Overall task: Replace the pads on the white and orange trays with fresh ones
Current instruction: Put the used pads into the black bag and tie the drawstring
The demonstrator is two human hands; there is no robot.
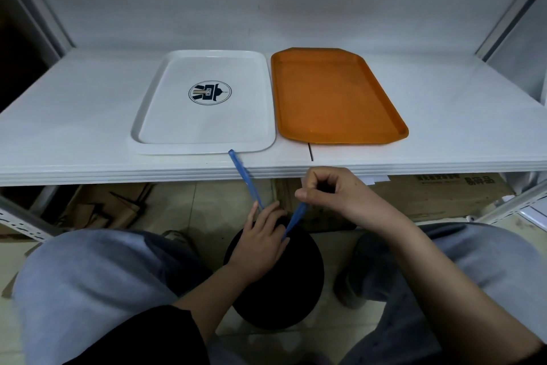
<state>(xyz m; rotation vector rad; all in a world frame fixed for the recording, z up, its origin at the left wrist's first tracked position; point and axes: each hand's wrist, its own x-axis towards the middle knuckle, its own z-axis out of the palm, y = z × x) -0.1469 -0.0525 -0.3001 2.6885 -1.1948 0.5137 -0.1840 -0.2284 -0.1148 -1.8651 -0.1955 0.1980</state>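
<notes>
- Head view shows, nearest, a black bin [275,284] on the floor between the knees.
- Left hand [260,239] rests half open over it, touching a blue strip [243,176].
- Right hand [334,190] is curled, pinching another blue strip [294,221].
- Farther off, the white tray [204,128] and orange tray [334,116] sit side by side on the shelf [74,128], long sides pointing away.
- Both trays look bare, so fresh pads seem not yet laid.

logo tray [204,125] left | plain tray [334,98] right, just beside | both on shelf [74,128]
</notes>
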